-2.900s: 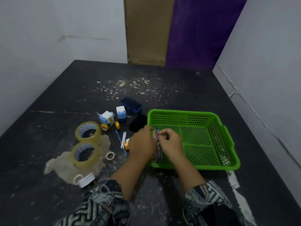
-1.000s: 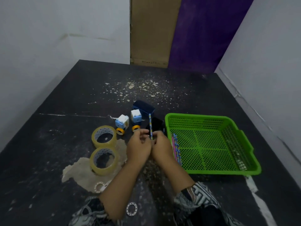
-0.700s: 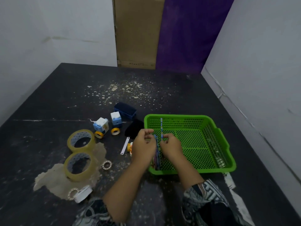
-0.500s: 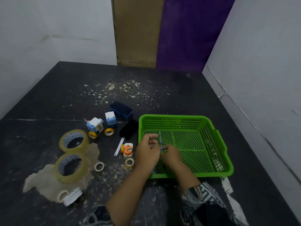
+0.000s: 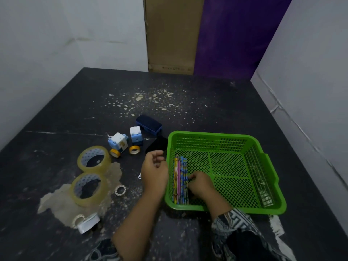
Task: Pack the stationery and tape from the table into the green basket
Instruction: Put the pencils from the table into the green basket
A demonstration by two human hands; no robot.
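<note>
Looking at the pencils [image 5: 180, 178] first: a bunch of colourful ones lies side by side on the mesh floor of the green basket [image 5: 211, 135]. They're tight along its left wall, running from the near wall up toward the middle of the frame. The basket sits on the dark bench [image 5: 56, 129], right of centre.

The right grip [image 5: 200, 183], a bare hand, is down inside the basket with its fingers curled onto the right edge of that bunch, near the lower ends. Honestly can't tell if it's pinching a pencil or just resting on them. The left grip [image 5: 155, 170] hangs over the bench just outside the basket's left wall. Its fingers are loosely curled with nothing in them that I can see, so basically relaxed and empty.

Further left on the bench, two big clear tape rolls [image 5: 93, 158] lie one below the other at centre left, the lower one on a pale patch [image 5: 56, 206]. Two small yellow tape rolls [image 5: 134, 149] sit just below two blue-and-white cube things [image 5: 118, 142], with a dark blue box [image 5: 148, 125] above them. A flat black thing [image 5: 157, 146] lies by the basket's upper left corner. A tiny ring roll [image 5: 120, 190] lies just right of the lower big roll, and a white roll [image 5: 88, 224] sits at lower left. A patterned sleeve [image 5: 235, 221] shows at the bottom right.
</note>
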